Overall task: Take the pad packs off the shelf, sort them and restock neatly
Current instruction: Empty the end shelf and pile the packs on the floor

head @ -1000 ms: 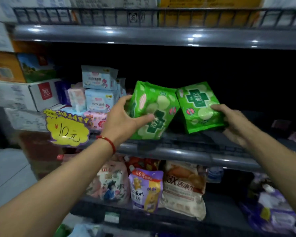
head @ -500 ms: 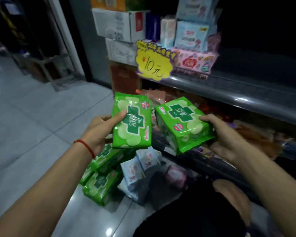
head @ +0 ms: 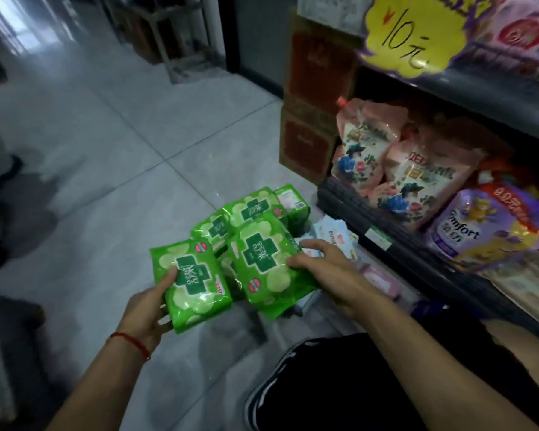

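You crouch on a pale grey tiled floor in a dim shop aisle, a dark metal shelving unit rising on your right and a yellow hand-lettered price card clipped to its upper ledge. Your left hand, a red string bracelet at the wrist, grips a glossy green plastic pad pack with a dark green cross, thumb on its face and fingers curled beneath; the pack's long axis runs from near to far, tilted slightly left. Your right hand clamps a second green cross-marked pad pack along its right edge, fingers wrapped round the side, its long axis also near to far and leaning left. Both packs are just above a loose heap of matching green pad packs lying on the floor at the foot of the shelving. Just right of the heap lie pale blue soft packs and a pink pack, against the shelf base. The lowest shelf holds pink floral refill pouches standing upright and a purple softener pouch to their right. Brown cardboard cartons are stacked at the far end of the unit.
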A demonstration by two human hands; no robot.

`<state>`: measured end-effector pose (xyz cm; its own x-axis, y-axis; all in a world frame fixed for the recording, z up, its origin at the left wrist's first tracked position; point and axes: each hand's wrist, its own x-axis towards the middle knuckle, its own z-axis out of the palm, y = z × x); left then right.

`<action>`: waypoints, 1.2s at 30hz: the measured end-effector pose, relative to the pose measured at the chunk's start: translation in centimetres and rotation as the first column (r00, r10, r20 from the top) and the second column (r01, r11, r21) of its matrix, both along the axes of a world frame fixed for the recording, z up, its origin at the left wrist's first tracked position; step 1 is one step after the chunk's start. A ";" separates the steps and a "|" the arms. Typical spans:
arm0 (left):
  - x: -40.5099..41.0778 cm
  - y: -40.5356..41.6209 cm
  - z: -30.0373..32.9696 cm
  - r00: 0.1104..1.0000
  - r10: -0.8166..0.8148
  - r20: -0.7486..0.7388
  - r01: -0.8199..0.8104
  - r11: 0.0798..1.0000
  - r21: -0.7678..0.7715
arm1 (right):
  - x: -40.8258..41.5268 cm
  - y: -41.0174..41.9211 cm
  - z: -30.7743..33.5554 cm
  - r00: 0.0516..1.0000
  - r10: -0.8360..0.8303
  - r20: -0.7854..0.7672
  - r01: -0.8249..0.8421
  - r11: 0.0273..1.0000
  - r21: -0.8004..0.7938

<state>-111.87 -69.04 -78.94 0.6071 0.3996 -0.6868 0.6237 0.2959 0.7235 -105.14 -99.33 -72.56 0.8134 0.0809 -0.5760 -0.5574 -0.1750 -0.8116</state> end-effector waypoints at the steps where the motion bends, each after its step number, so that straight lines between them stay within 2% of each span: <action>1: -0.6 0.6 -1.2 0.999 0.037 -0.028 -0.037 0.999 0.000 | 0.1 0.2 -0.2 0.999 0.036 0.001 -0.036 0.999 -0.026; 5: -0.9 2.9 -7.4 0.972 0.175 -0.158 -0.173 0.985 0.024 | 0.7 -0.4 -1.1 0.997 0.068 0.023 -0.066 0.997 -0.050; 10: 2.0 2.8 -12.7 0.959 0.196 -0.204 -0.197 0.980 0.014 | 0.5 -0.8 -2.3 0.999 0.011 0.035 -0.011 1.000 -0.011; 13: 4.2 4.0 -16.5 0.963 0.126 -0.237 -0.116 0.992 0.056 | 0.4 -0.6 -3.0 0.999 0.026 0.044 -0.026 1.000 -0.003; 15: 4.9 4.2 -17.9 0.969 0.082 -0.234 -0.090 0.996 -0.021 | 0.2 -0.5 -3.4 0.999 0.025 0.044 -0.025 1.000 0.008; 17: 4.9 3.6 -17.5 0.979 0.084 -0.187 -0.106 0.988 -0.115 | -0.1 -0.4 -3.5 0.998 0.044 0.038 -0.044 0.999 0.010; 19: 4.6 2.8 -16.3 0.981 0.080 -0.179 -0.101 0.988 -0.113 | -0.3 -0.2 -3.6 0.997 0.070 0.040 -0.070 0.997 0.009; 20: 4.3 2.7 -15.7 0.983 0.075 -0.166 -0.088 0.994 -0.072 | -0.4 0.0 -3.6 0.996 0.084 0.042 -0.084 0.996 0.011; 23: 3.0 1.7 -12.6 0.993 0.063 -0.096 -0.044 0.982 0.185 | -0.5 1.2 -3.4 0.984 0.165 0.070 -0.165 0.986 0.000; 25: 1.5 -0.3 -9.0 0.995 0.096 0.035 -0.100 0.989 0.112 | -0.4 2.5 -3.9 0.963 0.255 0.085 -0.252 0.967 -0.047; 27: -0.4 -2.7 -5.4 0.991 0.022 0.132 -0.010 0.996 -0.090 | -0.4 4.3 -4.7 0.936 0.346 0.070 -0.340 0.937 -0.084; 30: -2.1 -4.7 -2.5 0.974 -0.024 0.224 0.101 0.936 -0.338 | -0.8 6.8 -5.8 0.881 0.471 0.039 -0.469 0.881 -0.057; 33: -2.2 -2.5 -4.6 0.961 0.071 0.266 0.019 0.946 -0.322 | -1.4 7.8 -5.3 0.771 0.635 0.047 -0.622 0.767 -0.157; 36: -0.7 1.4 -7.4 0.961 0.184 0.206 -0.150 0.974 -0.167 | -1.3 6.1 -5.4 0.780 0.619 0.092 -0.591 0.776 -0.220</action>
<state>-112.57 -67.62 -86.37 0.6822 0.4118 -0.6042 0.3879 0.4967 0.7764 -106.46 -93.18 -78.00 0.7060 0.4991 -0.5024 -0.1629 -0.5759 -0.8011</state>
